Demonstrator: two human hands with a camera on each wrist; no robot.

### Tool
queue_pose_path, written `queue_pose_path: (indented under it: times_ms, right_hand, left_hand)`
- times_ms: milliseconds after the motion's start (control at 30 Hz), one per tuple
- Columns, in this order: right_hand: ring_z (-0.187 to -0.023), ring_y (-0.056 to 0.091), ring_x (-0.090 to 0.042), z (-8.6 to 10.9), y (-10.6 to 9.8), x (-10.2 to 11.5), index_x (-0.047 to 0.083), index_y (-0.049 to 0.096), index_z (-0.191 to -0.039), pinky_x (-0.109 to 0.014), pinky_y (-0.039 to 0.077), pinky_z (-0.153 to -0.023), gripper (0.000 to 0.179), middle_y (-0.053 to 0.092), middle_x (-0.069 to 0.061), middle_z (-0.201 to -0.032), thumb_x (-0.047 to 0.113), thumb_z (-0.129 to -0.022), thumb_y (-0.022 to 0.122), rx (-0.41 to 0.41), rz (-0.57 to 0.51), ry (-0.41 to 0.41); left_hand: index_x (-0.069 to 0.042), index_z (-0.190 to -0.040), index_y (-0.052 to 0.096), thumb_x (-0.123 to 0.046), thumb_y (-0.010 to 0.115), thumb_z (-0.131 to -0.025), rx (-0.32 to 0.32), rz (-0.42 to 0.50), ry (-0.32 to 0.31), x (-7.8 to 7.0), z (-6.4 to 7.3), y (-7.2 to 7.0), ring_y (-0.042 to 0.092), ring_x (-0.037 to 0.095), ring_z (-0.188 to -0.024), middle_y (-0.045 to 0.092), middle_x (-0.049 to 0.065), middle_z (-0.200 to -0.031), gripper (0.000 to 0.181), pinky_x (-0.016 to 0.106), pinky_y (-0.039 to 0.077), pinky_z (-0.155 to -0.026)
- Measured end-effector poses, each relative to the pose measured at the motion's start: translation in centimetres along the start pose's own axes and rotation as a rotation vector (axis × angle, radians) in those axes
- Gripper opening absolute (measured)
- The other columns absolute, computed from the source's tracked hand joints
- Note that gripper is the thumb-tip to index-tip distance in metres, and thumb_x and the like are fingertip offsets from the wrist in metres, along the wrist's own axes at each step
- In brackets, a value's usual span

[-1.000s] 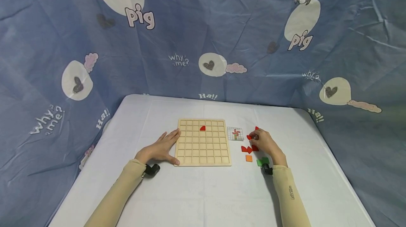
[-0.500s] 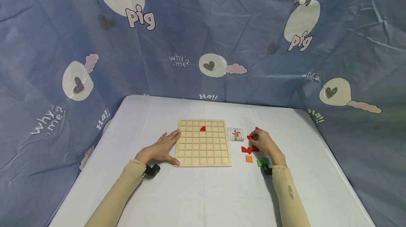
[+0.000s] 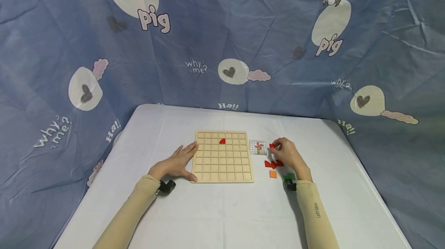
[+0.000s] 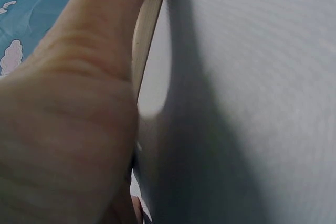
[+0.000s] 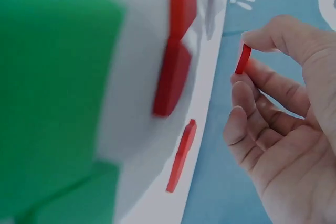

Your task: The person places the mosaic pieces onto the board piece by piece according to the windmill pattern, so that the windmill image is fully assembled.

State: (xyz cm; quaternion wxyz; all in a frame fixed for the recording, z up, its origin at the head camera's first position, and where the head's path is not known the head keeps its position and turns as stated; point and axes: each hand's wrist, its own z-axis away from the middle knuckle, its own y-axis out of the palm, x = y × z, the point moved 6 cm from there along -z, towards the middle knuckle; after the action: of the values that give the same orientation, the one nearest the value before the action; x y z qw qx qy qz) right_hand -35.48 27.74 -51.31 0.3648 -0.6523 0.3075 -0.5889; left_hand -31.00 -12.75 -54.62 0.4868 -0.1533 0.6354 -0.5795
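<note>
My left hand (image 3: pixel 175 162) rests with spread, straight fingers along the left edge of a wooden grid board (image 3: pixel 222 166). In the left wrist view, the board's side edge (image 4: pixel 147 35) shows beside the hand. One red quarter-circle tile (image 3: pixel 222 141) lies in an upper cell of the board. Between thumb and index finger, my right hand (image 3: pixel 287 153) pinches a small red tile (image 5: pixel 243 59), held above the table just right of a pattern card (image 3: pixel 258 147). How this tile is shaped is mostly hidden by the fingers.
Several red tiles (image 3: pixel 268 164) lie below the right hand. An orange square tile (image 3: pixel 273 174) sits nearer the front, with green tiles (image 5: pixel 47 103) by the right wrist. The white table (image 3: pixel 222 214) meets a printed blue cloth (image 3: pixel 194 86) behind.
My right hand has risen a little and shifted slightly away from me with the pinched red tile. The red tile seen beyond the hand is now hidden in the head view. The left hand stays still.
</note>
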Motion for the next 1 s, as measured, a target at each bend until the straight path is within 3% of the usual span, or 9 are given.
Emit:
queue_pose_path:
  times_ms: [267,433,1000]
  right_hand:
    - [-0.079,0.054,-0.020,-0.4,-0.1,2.6,0.005,0.066,-0.103,-0.028,0.048,-0.062,0.024,0.062,-0.009,-0.096,0.022,-0.087,0.071,-0.033,-0.024,-0.082]
    - [-0.078,0.054,-0.019,-1.0,0.3,4.7,0.004,0.067,-0.103,-0.028,0.047,-0.063,0.024,0.063,-0.010,-0.099,0.020,-0.086,0.072,-0.046,-0.015,-0.146]
    - [-0.081,0.054,-0.017,-2.8,3.8,11.6,0.006,0.067,-0.105,-0.027,0.048,-0.065,0.021,0.063,-0.008,-0.103,0.017,-0.088,0.070,0.054,-0.059,-0.265]
  left_hand:
    - [0.000,-0.154,0.007,-0.069,0.075,-0.063,0.000,-0.006,-0.001,0.0,0.0,0.0,0.005,0.033,-0.150,0.001,0.017,-0.163,0.133,0.054,0.000,-0.122]
    - [0.003,-0.153,0.008,-0.066,0.077,-0.063,-0.009,0.001,0.008,0.0,0.1,-0.1,0.006,0.035,-0.150,0.002,0.019,-0.162,0.133,0.056,0.001,-0.121]
    - [0.004,-0.153,0.009,-0.064,0.077,-0.065,-0.005,0.002,0.004,0.0,0.1,-0.2,0.006,0.036,-0.150,0.002,0.019,-0.162,0.131,0.056,0.000,-0.121]
